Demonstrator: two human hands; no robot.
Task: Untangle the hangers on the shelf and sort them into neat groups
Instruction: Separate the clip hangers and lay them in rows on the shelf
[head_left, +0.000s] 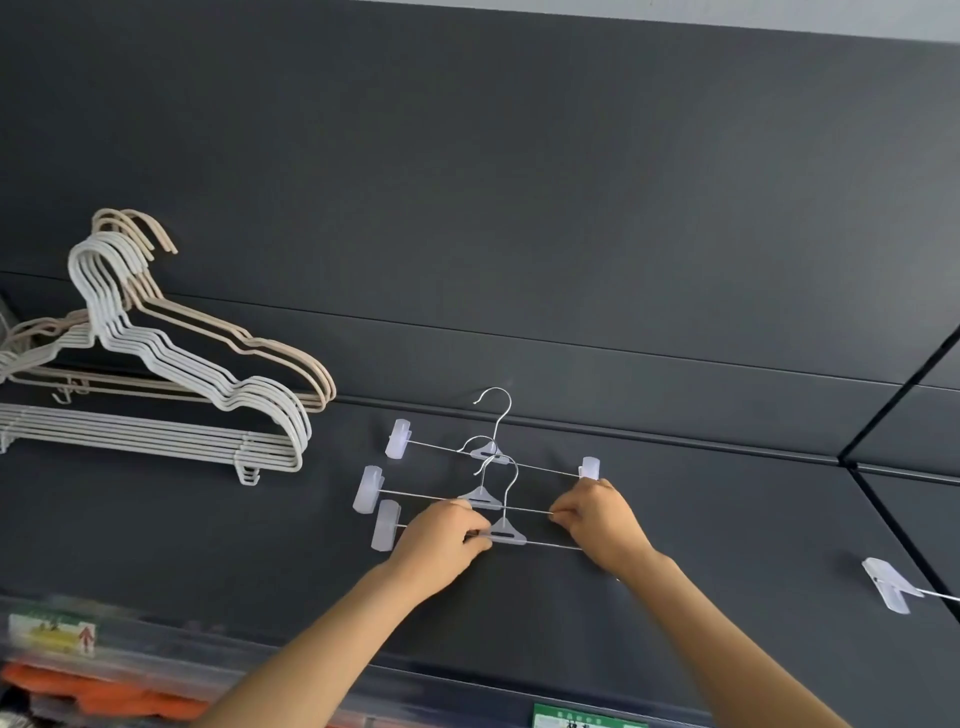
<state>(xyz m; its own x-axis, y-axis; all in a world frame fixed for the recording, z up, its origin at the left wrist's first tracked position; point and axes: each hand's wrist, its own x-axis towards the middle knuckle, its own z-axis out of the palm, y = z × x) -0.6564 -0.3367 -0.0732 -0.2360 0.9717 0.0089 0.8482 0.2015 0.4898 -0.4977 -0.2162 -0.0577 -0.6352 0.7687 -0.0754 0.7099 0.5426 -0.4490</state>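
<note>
Squaring up three clip hangers (488, 499) on the dark shelf (675, 364).
My left hand (441, 540) pinches the bar of the nearest one just beside its plastic centre piece, fingers curled. My right hand (597, 519) pinches the middle one's bar near its right end, covering the clips there. I hold them flat, I judge, so the hooks point one way and the set stacks like the white hangers (208, 374) and beige hangers (260, 348) grouped well to my left. The three lie under and between my hands; a stray clip hanger (891, 582) waits far right.
</note>
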